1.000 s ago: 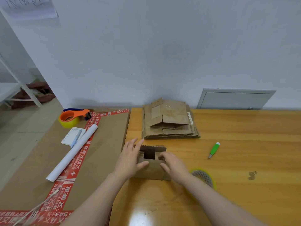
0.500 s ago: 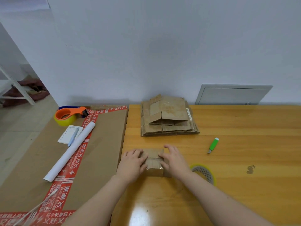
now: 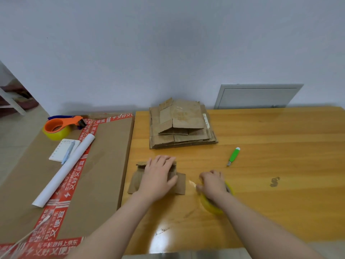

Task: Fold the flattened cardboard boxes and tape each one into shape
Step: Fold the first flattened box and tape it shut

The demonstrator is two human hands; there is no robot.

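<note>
Box (image 3: 134,184) sits on the desk (image 3: 261,165) under the flat left hand (image 3: 158,177), grip wide. Just beside it, the right hand (image 3: 212,182)'s grip holds the yellow tape (image 3: 211,207).

Small brown box (image 3: 180,182), flaps folded shut, pressed down on the wood beneath the flat left fingers (image 3: 162,160); bare cardboard showing either side of the palm. Yellow tape roll (image 3: 211,207), mostly hidden, gripped under the curled right fingers (image 3: 210,174); glossy clear strip (image 3: 192,183) just left of them, toward the box. Stack of flattened boxes (image 3: 182,128), worn, creased, beyond the left fingertips, apart from them.
</note>
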